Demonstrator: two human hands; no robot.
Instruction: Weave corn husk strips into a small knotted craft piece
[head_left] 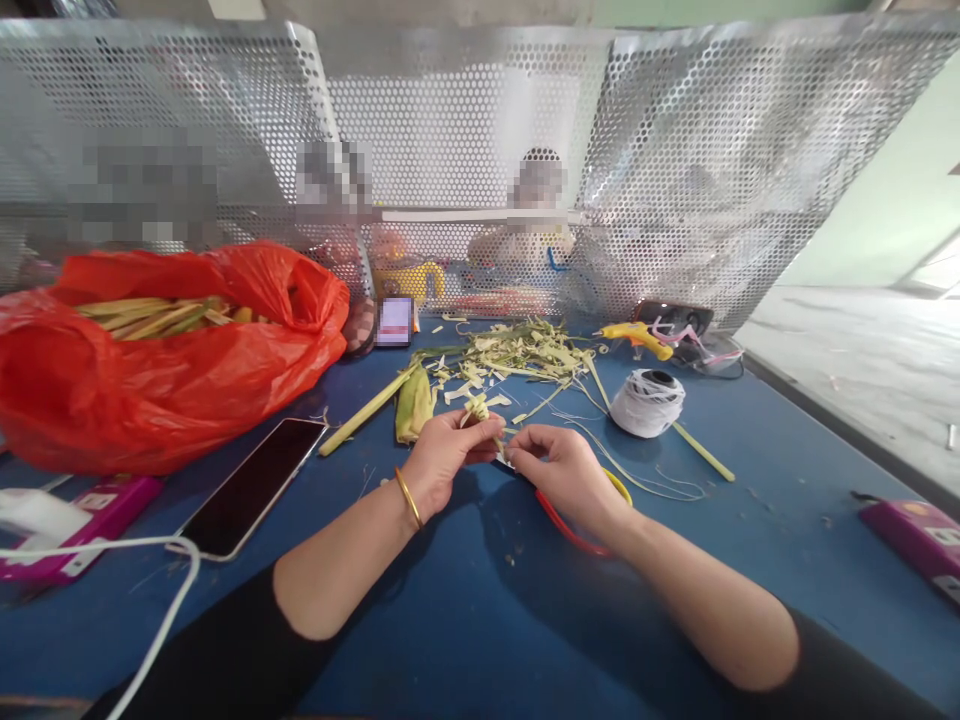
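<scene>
My left hand (454, 450), with a gold bangle at its wrist, has its fingers closed around a small folded pale-green leaf piece (477, 408). Close to its right, the thumb and fingers of my right hand (559, 465) are pinched together at the lower end of that piece; what lies between them is too small to make out. Red and yellow scissor-like handles (564, 528) lie partly hidden under my right hand. Just beyond my left hand are a broad green leaf piece (414, 408) and a long leaf stalk (364, 412). A white thread spool (648, 404) stands beyond my right hand.
Leaf scraps (525, 352) are heaped before a perforated metal screen (465, 130). On the left are a red plastic bag (187, 400) of leaf strips, a phone (251, 490) and a purple power strip (120, 510). A yellow glue gun (637, 338) lies back right.
</scene>
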